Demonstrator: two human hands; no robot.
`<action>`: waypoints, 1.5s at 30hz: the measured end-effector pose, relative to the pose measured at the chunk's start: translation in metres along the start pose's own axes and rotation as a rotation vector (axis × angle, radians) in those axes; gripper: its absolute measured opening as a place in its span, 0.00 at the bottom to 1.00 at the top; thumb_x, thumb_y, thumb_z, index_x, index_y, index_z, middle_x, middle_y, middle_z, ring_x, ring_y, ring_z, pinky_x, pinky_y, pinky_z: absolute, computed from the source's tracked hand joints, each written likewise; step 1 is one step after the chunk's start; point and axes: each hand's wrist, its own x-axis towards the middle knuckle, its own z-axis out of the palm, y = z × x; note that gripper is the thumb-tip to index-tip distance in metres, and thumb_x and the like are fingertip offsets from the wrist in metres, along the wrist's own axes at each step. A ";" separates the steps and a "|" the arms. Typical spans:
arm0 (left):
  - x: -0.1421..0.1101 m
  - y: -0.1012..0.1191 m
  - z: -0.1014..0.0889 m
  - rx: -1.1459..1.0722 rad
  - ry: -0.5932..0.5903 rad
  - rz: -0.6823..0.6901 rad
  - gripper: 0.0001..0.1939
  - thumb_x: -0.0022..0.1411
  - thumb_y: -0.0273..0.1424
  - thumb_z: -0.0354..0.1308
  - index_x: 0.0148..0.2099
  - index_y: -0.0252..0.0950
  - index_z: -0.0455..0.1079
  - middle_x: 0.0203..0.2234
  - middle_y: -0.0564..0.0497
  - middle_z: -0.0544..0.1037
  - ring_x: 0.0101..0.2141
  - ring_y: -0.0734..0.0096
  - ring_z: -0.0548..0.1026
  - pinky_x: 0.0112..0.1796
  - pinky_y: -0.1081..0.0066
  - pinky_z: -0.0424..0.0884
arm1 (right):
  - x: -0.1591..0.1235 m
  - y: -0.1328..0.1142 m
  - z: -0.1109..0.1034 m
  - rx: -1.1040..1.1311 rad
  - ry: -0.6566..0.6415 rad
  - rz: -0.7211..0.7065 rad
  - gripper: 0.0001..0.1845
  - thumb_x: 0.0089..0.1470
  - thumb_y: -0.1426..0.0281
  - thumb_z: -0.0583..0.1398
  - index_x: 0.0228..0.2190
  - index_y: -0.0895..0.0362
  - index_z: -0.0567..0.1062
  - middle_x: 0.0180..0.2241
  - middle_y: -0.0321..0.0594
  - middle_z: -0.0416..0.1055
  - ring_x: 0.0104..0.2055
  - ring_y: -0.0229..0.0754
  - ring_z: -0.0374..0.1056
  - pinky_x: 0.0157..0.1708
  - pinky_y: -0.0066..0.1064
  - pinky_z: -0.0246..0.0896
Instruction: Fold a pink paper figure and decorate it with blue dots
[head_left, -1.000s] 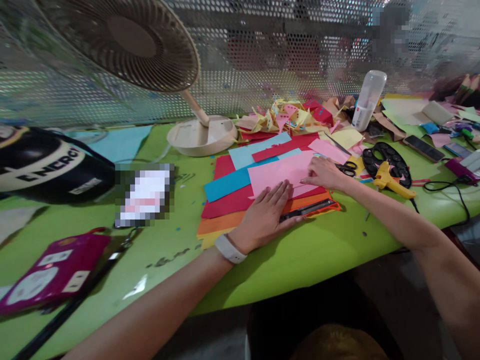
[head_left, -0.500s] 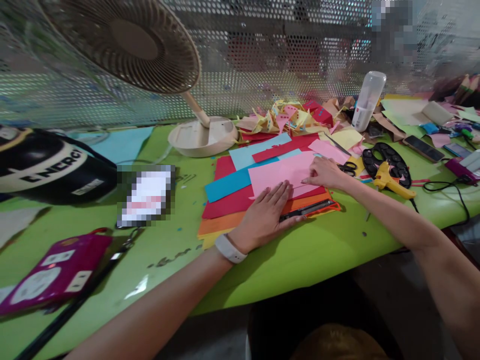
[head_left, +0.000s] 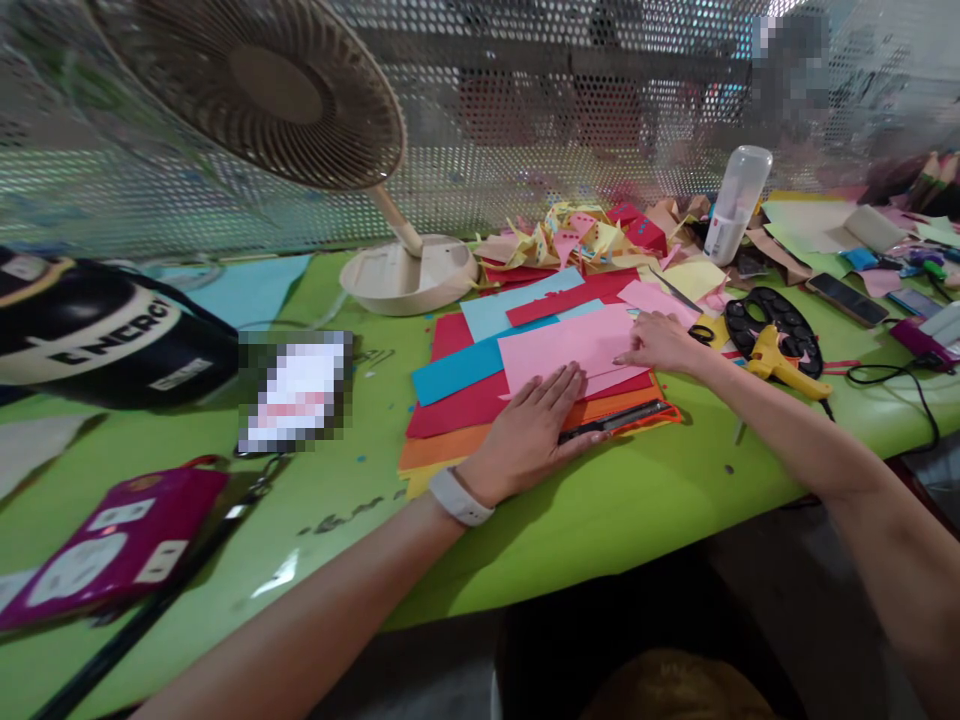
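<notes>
My left hand (head_left: 529, 432) lies flat with its fingers outstretched on the lower edge of a folded sheet of pink paper (head_left: 551, 345). At that sheet's right end, my right hand (head_left: 664, 343) has its fingers curled in, with thumb and fingertips against the paper near its lower fold. Under the pink paper are a blue paper strip (head_left: 450, 375), a red sheet (head_left: 435, 418) and an orange sheet (head_left: 427, 455). A utility knife (head_left: 630, 415) with a black and orange body rests by my left thumb. Scissors (head_left: 702, 334) are partly hidden behind my right hand.
A fan (head_left: 409, 285) and a pile of paper scraps (head_left: 577, 235) stand at the back, beside a clear-topped bottle (head_left: 739, 205). To the right are a yellow glue gun (head_left: 784, 365), a black palette (head_left: 795, 325) and a phone (head_left: 847, 300). A purple power strip (head_left: 124, 540) sits left.
My right hand has slid a little to the right along the pink paper. My left hand stays in place on the sheet. The view has shifted slightly.
</notes>
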 end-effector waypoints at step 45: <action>-0.001 0.000 0.000 -0.008 -0.011 0.008 0.49 0.66 0.62 0.32 0.74 0.29 0.42 0.71 0.38 0.47 0.70 0.54 0.48 0.67 0.51 0.48 | -0.006 -0.028 -0.009 0.057 -0.072 0.091 0.35 0.51 0.41 0.60 0.43 0.59 0.76 0.44 0.54 0.78 0.47 0.56 0.74 0.42 0.39 0.63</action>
